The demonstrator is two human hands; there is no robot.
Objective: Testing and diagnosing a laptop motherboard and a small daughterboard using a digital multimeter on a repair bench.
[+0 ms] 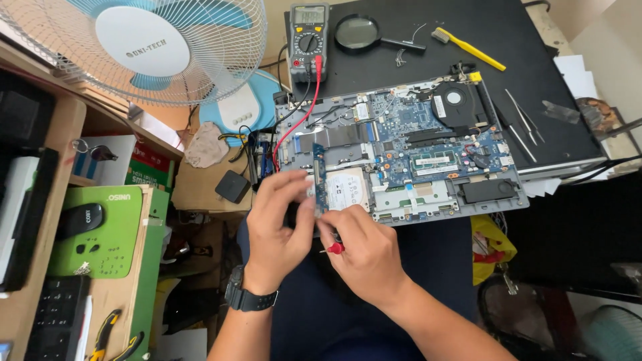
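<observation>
Holding that narrow blue board upright in your left hand, fingers pinched shut on it just over the opened laptop, keep it steady. Your right hand is closed around the red-tipped probe; touch contacts lightly.

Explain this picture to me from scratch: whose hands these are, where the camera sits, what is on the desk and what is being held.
There is one picture, taken by a camera worn on a person's head, looking down at their own two bare hands. No machine is working here.

On the black desk lies an opened laptop with its circuit board exposed. Behind it sit a multimeter, a magnifying glass and a yellow brush; tweezers lie to the right. A white fan stands at upper left.

The left hand, with a wrist watch, holds a narrow blue circuit board upright. The right hand holds a red-tipped probe beside it.
</observation>
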